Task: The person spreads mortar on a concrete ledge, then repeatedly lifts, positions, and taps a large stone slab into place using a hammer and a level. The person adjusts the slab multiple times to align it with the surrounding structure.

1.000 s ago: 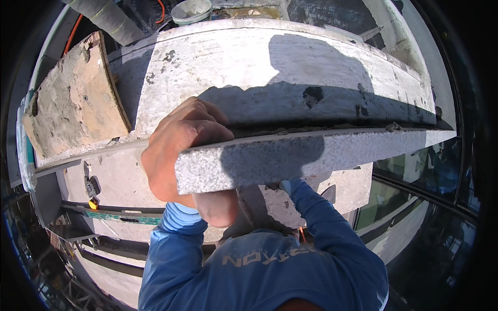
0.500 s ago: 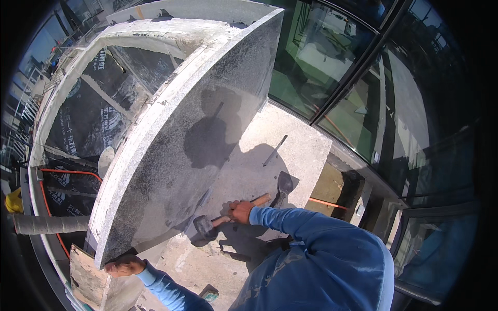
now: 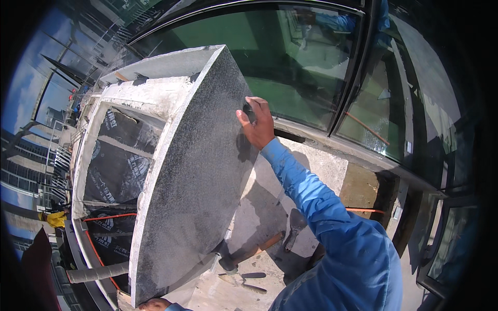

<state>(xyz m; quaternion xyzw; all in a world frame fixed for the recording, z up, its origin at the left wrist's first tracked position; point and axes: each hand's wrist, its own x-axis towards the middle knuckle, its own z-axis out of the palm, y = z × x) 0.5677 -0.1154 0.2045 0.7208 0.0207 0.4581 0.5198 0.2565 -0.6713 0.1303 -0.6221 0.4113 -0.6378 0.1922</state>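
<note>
A grey speckled stone slab [image 3: 192, 155] with a curved edge stands tilted against a pale frame. My right hand [image 3: 258, 123] is raised to the slab's far right edge. Its fingers and thumb curl round a small dark object [image 3: 250, 111] whose kind I cannot make out. At the slab's near lower corner is my left hand [image 3: 154, 304], its fingers partly hidden at the edge. On the floor beside the slab's foot lies a mallet [image 3: 259, 246] with a wooden handle. Near it is a trowel [image 3: 253, 288], and another dark tool [image 3: 295, 231] lies farther right.
Behind the slab, the pale frame [image 3: 83, 166] holds black sheeting [image 3: 111, 176] and an orange cable [image 3: 96, 254]. A wrapped grey pipe [image 3: 98, 273] juts out at the left. Large glass panes [image 3: 301, 67] rise beyond and to the right. A recess [image 3: 363, 189] opens beside the floor slab.
My right hand has left the mallet's handle and gone up to the slab's far edge. The mallet stays on the floor. My left hand remains at the lower corner while the view has shifted.
</note>
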